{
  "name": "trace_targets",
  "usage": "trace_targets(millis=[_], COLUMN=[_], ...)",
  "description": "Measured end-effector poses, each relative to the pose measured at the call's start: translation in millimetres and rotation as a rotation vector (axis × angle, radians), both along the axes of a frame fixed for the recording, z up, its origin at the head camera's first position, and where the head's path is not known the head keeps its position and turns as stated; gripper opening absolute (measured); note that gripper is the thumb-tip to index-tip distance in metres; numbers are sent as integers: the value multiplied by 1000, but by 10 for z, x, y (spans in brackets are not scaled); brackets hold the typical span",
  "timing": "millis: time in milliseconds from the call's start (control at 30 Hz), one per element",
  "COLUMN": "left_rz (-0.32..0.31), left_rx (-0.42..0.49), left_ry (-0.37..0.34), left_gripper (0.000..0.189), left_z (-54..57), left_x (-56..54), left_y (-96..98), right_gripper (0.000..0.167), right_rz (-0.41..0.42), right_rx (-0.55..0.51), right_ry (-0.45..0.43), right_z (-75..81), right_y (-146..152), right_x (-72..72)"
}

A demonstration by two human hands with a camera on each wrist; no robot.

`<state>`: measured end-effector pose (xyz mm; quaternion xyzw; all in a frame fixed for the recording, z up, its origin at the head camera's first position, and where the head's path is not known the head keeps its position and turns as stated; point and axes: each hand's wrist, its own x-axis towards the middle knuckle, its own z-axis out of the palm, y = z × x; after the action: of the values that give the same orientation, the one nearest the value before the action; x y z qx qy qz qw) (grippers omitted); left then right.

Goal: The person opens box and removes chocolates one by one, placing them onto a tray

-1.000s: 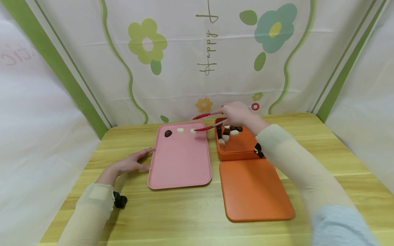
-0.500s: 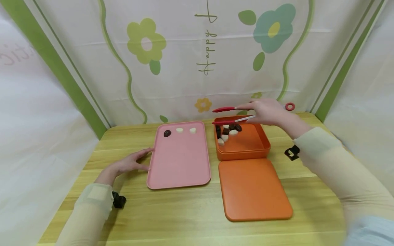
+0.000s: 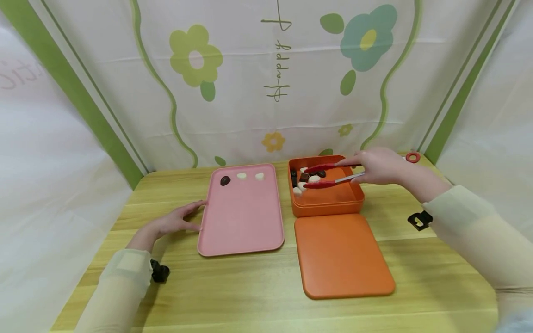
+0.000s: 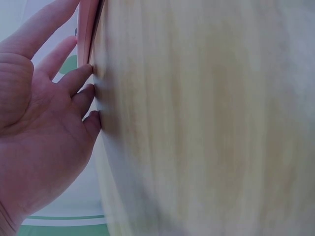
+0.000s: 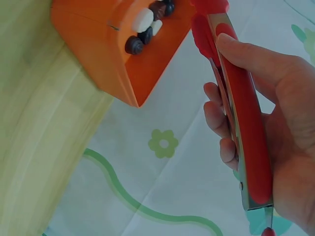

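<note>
My right hand (image 3: 381, 165) grips red-tipped metal tongs (image 5: 246, 123), their arms spread over the orange box (image 3: 329, 208). In the head view the tong tips overlap several white and dark chocolates (image 3: 314, 179) gathered at the box's left side. My left hand (image 3: 175, 219) rests by the left edge of the pink tray (image 3: 241, 222), thumb and a finger touching its rim. In the left wrist view the fingers (image 4: 76, 78) are spread loosely, grasping nothing. Along the tray's far end lie one dark chocolate (image 3: 225, 180) and two white ones (image 3: 241, 176).
An orange lid (image 3: 343, 256) lies flat on the wooden table (image 3: 233, 291), in front of the box. Behind the table hangs a white cloth (image 3: 250, 115) printed with flowers, and plain cloth flanks both sides.
My right hand has moved right with the tongs, away from the tray, then lowered them into the box. The second white chocolate stays on the tray. My left hand has stayed put.
</note>
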<state>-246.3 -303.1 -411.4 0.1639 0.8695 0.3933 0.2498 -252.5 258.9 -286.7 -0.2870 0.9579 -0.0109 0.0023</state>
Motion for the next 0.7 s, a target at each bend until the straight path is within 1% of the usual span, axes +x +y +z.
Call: trace_targets(millis=[167, 367, 500, 700], left_rz=[0, -6, 0, 12], left_rx=[-5, 2, 8, 0], left_ry=[5, 0, -6, 0], left_gripper=[87, 87, 87, 87], left_z=[-6, -6, 6, 0], left_x=[-8, -15, -10, -8], left_y=[-11, -11, -6, -7], right_gripper=[52, 52, 52, 54], right_rz=[32, 47, 64, 64], right_rx=[1, -18, -19, -5], right_ry=[-42, -102, -98, -109], right_z=[-104, -208, -250, -287], right_y=[-29, -109, -161, -224], right_x=[5, 25, 39, 22])
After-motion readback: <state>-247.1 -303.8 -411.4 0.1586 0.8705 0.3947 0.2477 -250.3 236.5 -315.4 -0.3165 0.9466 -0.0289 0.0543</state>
